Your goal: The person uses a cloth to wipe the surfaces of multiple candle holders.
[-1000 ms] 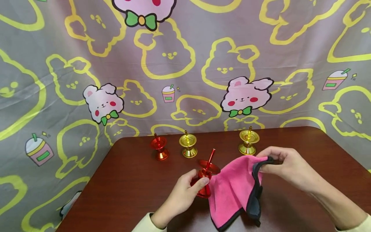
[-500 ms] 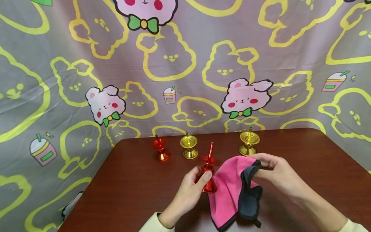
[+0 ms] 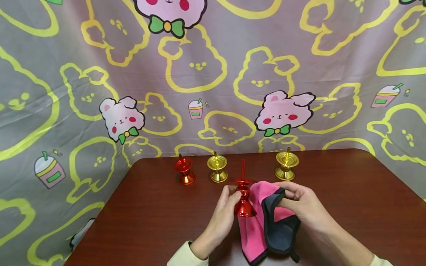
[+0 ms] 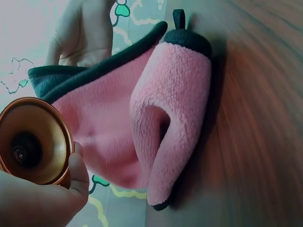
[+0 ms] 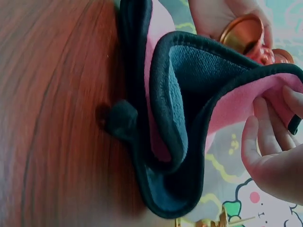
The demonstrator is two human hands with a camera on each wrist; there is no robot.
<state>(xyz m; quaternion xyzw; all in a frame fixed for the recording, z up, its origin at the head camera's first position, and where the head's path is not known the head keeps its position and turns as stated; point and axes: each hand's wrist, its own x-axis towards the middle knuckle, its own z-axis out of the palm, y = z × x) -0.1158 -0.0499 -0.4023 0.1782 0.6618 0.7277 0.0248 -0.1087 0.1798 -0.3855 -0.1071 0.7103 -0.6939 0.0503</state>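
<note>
A red candle holder point(image 3: 245, 210) is held upright over the table point(image 3: 149, 221), well in from its far edge, the left hand point(image 3: 223, 213) curled round its waist. Just beside it, the right hand point(image 3: 305, 205) pinches a pink cloth point(image 3: 251, 238). Along the far edge, from the left corner rightward, stand another red holder point(image 3: 187, 178), a gold holder point(image 3: 218, 174) and a second gold one point(image 3: 285, 172).
</note>
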